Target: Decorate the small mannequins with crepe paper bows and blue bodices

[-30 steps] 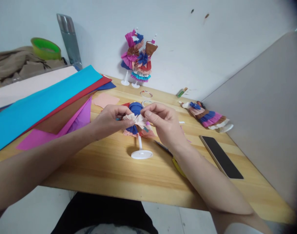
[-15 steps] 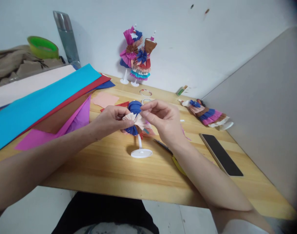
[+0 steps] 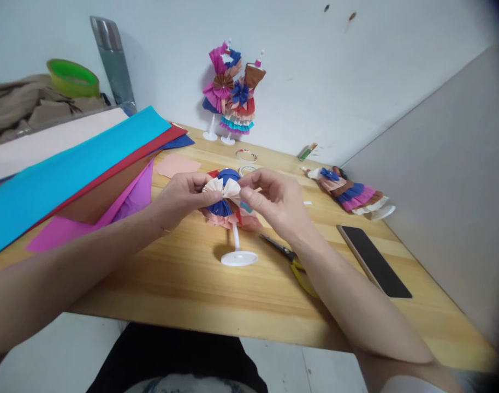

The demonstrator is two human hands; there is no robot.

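Note:
A small white pleated paper bow point(image 3: 232, 188) is pinched at its middle between the thumb and fingers of my left hand point(image 3: 183, 197). My right hand point(image 3: 283, 203) has its thumb and forefinger together at the bow's right edge. Behind and below the bow is a miniature dress form in blue, brown and peach crepe paper, tilted on its white stand point(image 3: 238, 258). My fingers hide parts of the dress. Scissors point(image 3: 279, 246) with yellow handles lie under my right forearm.
Stacked coloured paper sheets point(image 3: 89, 164) cover the table's left side. Two dressed forms point(image 3: 241, 103) stand by the wall; another point(image 3: 348, 192) lies at the right. A phone point(image 3: 374, 261) is on the right, tape rings point(image 3: 246, 155) behind my hands, a bottle point(image 3: 117, 71) at the back left.
The white pleats have been spread into a fuller bow shape, lying higher against the blue part. My right fingers have shifted slightly down along its edge. More of the peach skirt shows.

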